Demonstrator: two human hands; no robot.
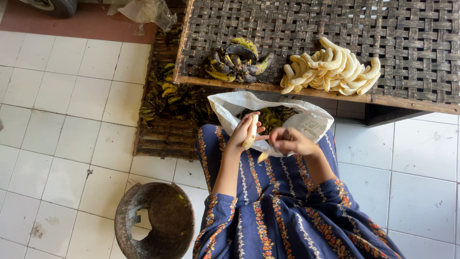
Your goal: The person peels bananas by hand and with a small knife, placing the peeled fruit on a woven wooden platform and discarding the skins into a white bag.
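The left hand (241,133) grasps a pale peeled banana (251,132) upright over the person's lap, where both hands can work it. The right hand (287,141) is clenched around something small just beside the banana's lower end; what it holds cannot be made out. Just beyond the hands, a white plastic bag (306,120) lies open at the knees with unpeeled bananas in it, within easy reach. On the woven table (407,57) farther off, a pile of peeled bananas (330,67) lies apart from a dark overripe bunch (237,61). A worn round basket (158,220) sits on the tiled floor (62,120) near left.
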